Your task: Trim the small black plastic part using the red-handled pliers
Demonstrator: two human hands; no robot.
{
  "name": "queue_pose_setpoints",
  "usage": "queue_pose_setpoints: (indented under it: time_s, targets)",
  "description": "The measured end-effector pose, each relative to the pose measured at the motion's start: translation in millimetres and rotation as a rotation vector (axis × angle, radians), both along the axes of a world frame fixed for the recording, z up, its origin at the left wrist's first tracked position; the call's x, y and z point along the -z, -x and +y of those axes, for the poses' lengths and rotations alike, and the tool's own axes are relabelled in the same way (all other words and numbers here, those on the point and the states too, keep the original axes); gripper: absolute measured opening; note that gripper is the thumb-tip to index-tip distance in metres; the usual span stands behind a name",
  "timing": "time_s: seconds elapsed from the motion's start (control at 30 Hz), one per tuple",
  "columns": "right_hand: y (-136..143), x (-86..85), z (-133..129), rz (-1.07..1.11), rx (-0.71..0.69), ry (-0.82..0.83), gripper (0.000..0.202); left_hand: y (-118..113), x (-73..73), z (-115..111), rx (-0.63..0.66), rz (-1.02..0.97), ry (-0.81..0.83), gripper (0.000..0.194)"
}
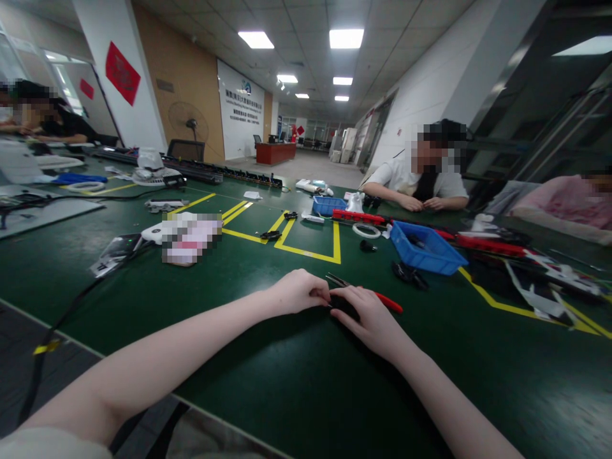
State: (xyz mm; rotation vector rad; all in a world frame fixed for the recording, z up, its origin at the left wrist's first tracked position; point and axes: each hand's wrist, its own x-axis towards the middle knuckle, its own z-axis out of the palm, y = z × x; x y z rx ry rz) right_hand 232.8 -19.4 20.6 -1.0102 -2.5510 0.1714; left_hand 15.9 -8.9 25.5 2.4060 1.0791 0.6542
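Note:
On the green table (215, 376), my left hand (300, 292) is closed, its fingertips pinched together near my right hand. What it holds is too small to make out. My right hand (367, 315) rests just beside it, fingers bent over a dark object (348, 307) that is mostly hidden beneath them. Pliers with red handles (391, 303) lie behind my right hand, their metal tips pointing left. The two hands nearly touch at the fingertips.
Blue trays (427, 247) stand at the right, with black parts (410, 275) nearby. A blurred-out phone (191, 241) and cables lie at the left. Yellow tape (308, 255) marks the table. Across it a person (421, 185) sits; other people are at both sides.

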Motion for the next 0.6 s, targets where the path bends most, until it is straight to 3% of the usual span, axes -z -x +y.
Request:
queue_pose_setpoints:
  time_s: [0.27, 0.47, 0.6]
  targets:
    - [-0.1, 0.5, 0.4, 0.009, -0.003, -0.015, 0.026, 4.2, 1.5, 4.4, 0.125, 0.01, -0.037, 0.013]
    - [1.0, -0.1, -0.5, 0.001, 0.004, -0.001, 0.026, 4.2, 1.0, 2.9, 0.076, 0.129, -0.106, 0.016]
    - [-0.5, -1.1, -0.6, -0.028, -0.002, -0.017, 0.029, 8.2, 2.9, 2.7, 0.111, 0.177, -0.212, 0.015]
